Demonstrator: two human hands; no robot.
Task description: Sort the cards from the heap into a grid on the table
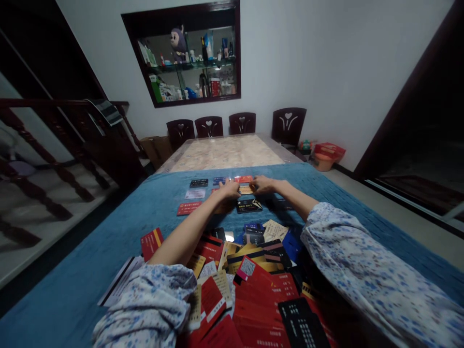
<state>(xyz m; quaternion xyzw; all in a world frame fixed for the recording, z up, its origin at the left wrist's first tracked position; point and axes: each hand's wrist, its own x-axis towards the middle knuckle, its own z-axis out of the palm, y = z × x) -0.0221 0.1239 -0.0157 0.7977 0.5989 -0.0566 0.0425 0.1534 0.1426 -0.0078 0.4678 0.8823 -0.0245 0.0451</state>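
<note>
Loose pile: red, black and gold cards (261, 299) overlap on the blue cloth (83, 261), nearest the wearer, between the two forearms.
Near row: a black VIP card (249, 206) lies flat, just short of the hands.
Gold card: the gold card (246, 190) lies in the middle row, between both hands, beyond the VIP card.
Card placing: best done, in my judgement, with light pressure at both ends, edges squared to the neighbours (sleeves held clear of the pile).
Left hand: the left hand (229, 188) has bent fingers gathered at the card's left end; pinch or mere touch, cannot tell.
Right hand: the right hand (264, 184) curls at the right end, fingers half closed; grip not determinable.
Far row: a red card (243, 179) lies just beyond.
</note>
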